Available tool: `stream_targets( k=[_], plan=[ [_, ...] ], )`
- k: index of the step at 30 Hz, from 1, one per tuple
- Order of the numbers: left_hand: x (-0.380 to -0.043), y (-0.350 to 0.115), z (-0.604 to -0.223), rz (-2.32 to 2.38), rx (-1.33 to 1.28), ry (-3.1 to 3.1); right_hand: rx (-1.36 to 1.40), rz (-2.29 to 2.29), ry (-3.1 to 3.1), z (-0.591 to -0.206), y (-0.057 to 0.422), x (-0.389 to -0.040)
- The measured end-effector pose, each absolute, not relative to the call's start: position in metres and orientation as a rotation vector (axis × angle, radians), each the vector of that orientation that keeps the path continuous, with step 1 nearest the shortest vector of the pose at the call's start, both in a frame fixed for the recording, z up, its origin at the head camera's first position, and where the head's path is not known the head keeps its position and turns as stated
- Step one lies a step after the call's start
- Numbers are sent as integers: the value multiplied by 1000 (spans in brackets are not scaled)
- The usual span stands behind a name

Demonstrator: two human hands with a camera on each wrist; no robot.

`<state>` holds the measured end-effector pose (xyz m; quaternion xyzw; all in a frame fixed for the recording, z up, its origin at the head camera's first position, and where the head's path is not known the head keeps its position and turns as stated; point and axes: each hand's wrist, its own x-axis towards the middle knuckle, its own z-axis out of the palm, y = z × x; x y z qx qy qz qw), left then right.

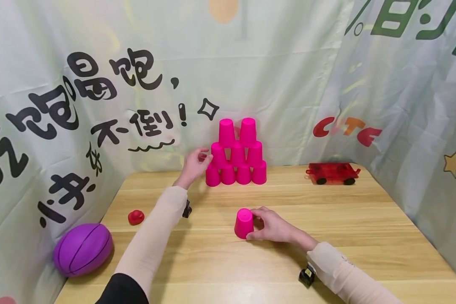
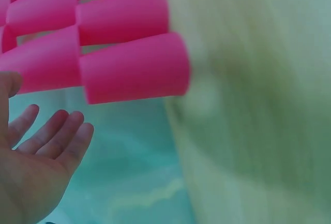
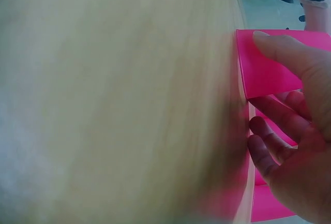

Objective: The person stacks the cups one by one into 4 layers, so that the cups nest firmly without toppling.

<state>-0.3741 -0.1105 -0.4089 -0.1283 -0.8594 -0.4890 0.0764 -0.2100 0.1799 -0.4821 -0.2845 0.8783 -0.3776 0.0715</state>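
Observation:
Pink upside-down cups stand in a stack (image 1: 238,154) of three rows at the back of the table, with several at the bottom, three above and two on top. Beside the stack's left side is my left hand (image 1: 197,164), its fingers loosely spread and holding nothing; in the left wrist view its thumb tip overlaps a middle-row cup (image 2: 46,61). Nearer to me, my right hand (image 1: 272,226) grips a single pink cup (image 1: 244,223) from its right side, thumb and fingers around it. That cup is upside down and upright, its rim at the tabletop.
A purple ball (image 1: 83,250) sits at the table's left edge, with a small red object (image 1: 136,217) behind it. At the back right stands a red toy cart (image 1: 332,173) with black wheels. A printed cloth (image 1: 273,80) hangs around the wooden table (image 1: 197,261).

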Motion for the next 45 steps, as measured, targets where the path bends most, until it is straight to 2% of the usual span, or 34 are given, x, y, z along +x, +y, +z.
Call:
stream_targets(
  k=[12,23,31,45],
  plan=[
    [-373,-117,-440,-1407,-411,-2694,-869,-1150,2623,-485,178,-211],
    [-369,-116,-449,-1441,-382,-2689,-779,-1218,2610,-478,180,-213],
    [-369,-114,-449,-1461,-376,-2657,-729,-1260,2717,-445,187,-230],
    [-373,-113,-454,-1507,-371,-2593,-669,-1389,2857,-361,193,-276]
  ],
)
